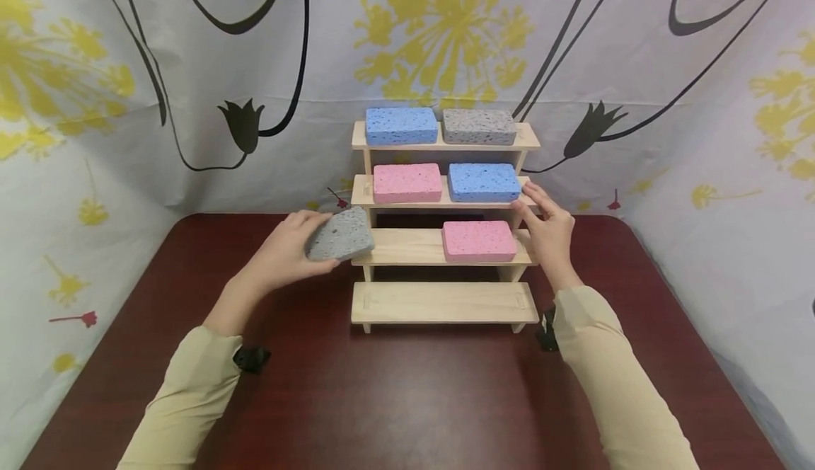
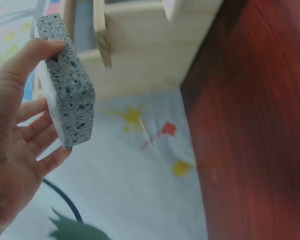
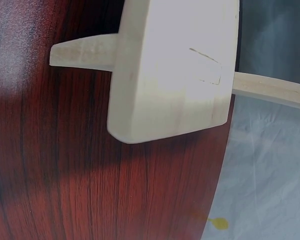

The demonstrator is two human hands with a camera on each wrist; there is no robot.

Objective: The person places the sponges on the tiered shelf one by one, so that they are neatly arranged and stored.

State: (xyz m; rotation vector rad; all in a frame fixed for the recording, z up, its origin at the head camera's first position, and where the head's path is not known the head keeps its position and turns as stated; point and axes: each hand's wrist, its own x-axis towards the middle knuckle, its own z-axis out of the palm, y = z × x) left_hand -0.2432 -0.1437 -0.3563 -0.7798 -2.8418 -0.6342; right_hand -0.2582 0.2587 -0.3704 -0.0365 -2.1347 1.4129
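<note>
My left hand (image 1: 289, 247) grips a grey speckled sponge (image 1: 344, 235) between thumb and fingers. The sponge is tilted and overlaps the left end of the second step from the bottom of a tiered wooden stand (image 1: 407, 303). In the left wrist view, the thumb lies on one narrow side of the sponge (image 2: 70, 90) and the fingers are behind it. My right hand (image 1: 549, 228) holds the right end of the step above, fingertips right beside a blue sponge (image 1: 484, 182). The right wrist view shows the stand's bottom step (image 3: 175, 75) but no hand.
A pink sponge (image 1: 479, 241) lies on the right half of the second step from the bottom. Another pink sponge (image 1: 407, 183) sits one step higher. On top are a blue sponge (image 1: 401, 126) and a grey sponge (image 1: 479, 127). The stand is on a dark red table (image 1: 395, 399) against a patterned cloth (image 1: 318, 52).
</note>
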